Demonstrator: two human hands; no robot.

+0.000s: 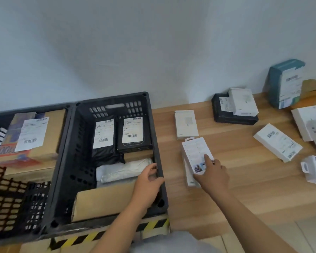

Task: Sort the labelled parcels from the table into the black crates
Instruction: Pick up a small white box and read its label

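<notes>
My right hand (212, 173) rests on a small white printed box (195, 152) lying on the wooden table (244, 179), fingers curled over its near end. My left hand (150, 181) grips the right rim of the middle black crate (159, 143). That crate holds a black bag with a label (103, 137), a black labelled box (133, 134), a white wrapped parcel (124, 169) and a brown carton (104, 199). The left black crate (62, 128) holds a large brown carton with a label (31, 136).
More parcels lie on the table: a white box (186, 124), a black box with a white box on it (234, 108), a teal upright box (285, 83), several white boxes (277, 142) at the right. A mesh crate (9, 201) sits at lower left. Yellow-black tape (91, 238) marks the stand's edge.
</notes>
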